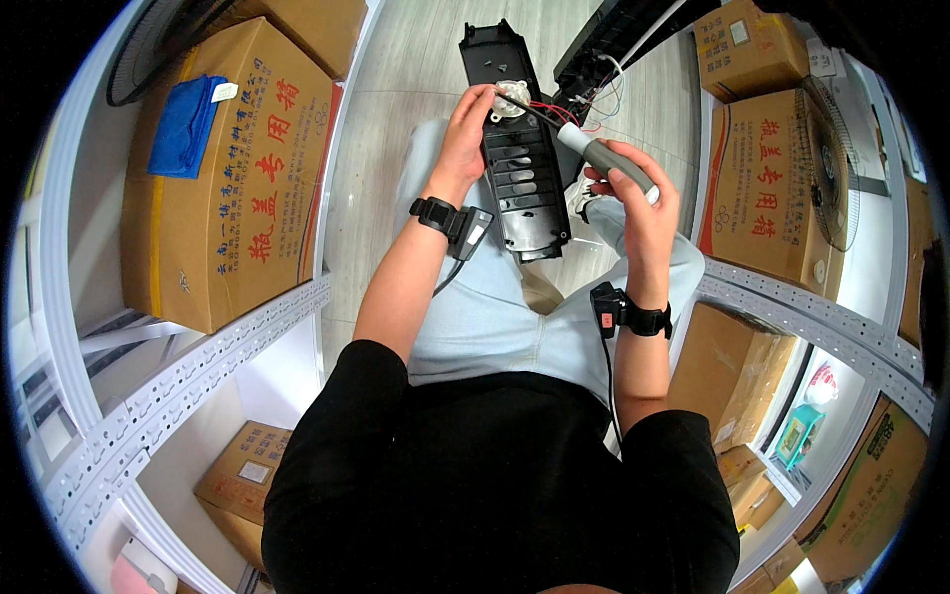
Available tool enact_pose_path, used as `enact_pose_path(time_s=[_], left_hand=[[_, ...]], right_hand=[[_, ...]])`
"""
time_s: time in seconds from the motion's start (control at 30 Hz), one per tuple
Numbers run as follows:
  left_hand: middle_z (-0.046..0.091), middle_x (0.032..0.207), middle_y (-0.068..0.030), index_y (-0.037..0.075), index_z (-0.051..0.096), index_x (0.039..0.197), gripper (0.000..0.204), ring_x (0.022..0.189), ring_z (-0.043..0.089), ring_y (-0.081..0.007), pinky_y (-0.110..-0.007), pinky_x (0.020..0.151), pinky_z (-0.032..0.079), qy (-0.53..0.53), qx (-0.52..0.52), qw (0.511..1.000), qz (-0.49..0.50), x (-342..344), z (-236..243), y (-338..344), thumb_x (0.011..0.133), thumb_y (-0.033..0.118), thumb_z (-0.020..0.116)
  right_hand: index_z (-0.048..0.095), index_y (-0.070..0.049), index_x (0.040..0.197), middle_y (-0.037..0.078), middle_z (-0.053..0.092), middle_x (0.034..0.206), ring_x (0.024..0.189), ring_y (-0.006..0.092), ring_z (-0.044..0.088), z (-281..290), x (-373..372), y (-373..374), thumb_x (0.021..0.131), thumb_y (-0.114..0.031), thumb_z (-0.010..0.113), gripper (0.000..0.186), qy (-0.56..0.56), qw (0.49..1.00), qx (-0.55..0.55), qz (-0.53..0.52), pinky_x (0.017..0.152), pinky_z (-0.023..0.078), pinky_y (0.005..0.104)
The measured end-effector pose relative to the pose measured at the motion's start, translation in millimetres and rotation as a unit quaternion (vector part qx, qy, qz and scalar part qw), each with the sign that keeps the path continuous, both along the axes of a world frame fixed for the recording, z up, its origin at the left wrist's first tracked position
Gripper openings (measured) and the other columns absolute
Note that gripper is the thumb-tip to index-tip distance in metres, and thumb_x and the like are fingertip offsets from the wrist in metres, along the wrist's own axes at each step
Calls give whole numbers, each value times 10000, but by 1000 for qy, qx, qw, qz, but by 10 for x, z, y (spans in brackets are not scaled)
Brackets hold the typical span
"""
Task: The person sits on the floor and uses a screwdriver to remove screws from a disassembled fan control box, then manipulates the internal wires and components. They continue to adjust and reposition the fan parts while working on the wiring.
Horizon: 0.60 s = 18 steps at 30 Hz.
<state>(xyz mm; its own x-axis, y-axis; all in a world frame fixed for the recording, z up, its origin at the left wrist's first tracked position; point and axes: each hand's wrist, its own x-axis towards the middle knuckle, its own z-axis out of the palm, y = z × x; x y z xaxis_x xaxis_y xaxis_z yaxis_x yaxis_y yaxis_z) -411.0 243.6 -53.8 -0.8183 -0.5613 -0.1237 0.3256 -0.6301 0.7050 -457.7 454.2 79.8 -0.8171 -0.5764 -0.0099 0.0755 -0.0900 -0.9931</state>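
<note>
In my right hand (643,193) is a screwdriver (584,146) with a grey and white handle, its dark shaft slanting up and left. The thumb and fingers of my left hand (463,144) pinch together at the shaft's tip; what lies between them is too small to make out. Below the tip sits a round, translucent whitish part (512,100) with red wires (554,109). It rests on a long black plastic housing (534,220) with slots, which lies lengthwise between my knees. My left hand is at the housing's left edge.
A black upright part (594,54) with loose thin wires stands beyond the housing to the right. Metal shelves with cardboard boxes (287,168) flank me on the left and cardboard boxes (757,188) on the right. A fan grille (829,163) leans at the right. Cables hang from both wrist straps.
</note>
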Motion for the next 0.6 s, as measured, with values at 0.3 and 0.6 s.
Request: enact_pose_path(time_s=[0.3, 0.6], left_hand=[[635, 1042, -24, 79, 598, 1078, 172, 988, 596, -120, -283, 874, 491, 11, 12, 1000, 1, -9, -22, -19, 989, 214, 538], [631, 1028, -11, 84, 602, 1061, 144, 956, 594, -110, -277, 838, 504, 16, 71, 997, -4, -1, 15, -21, 983, 191, 546]], right_hand=[[647, 1, 1131, 134, 649, 1150, 958, 196, 669, -58, 10, 15, 843, -2, 645, 289, 83, 996, 28, 34, 823, 531, 290], [636, -17, 1145, 137, 603, 1259, 1033, 200, 640, -149, -4, 57, 838, 22, 647, 309, 82, 994, 20, 62, 872, 522, 294]])
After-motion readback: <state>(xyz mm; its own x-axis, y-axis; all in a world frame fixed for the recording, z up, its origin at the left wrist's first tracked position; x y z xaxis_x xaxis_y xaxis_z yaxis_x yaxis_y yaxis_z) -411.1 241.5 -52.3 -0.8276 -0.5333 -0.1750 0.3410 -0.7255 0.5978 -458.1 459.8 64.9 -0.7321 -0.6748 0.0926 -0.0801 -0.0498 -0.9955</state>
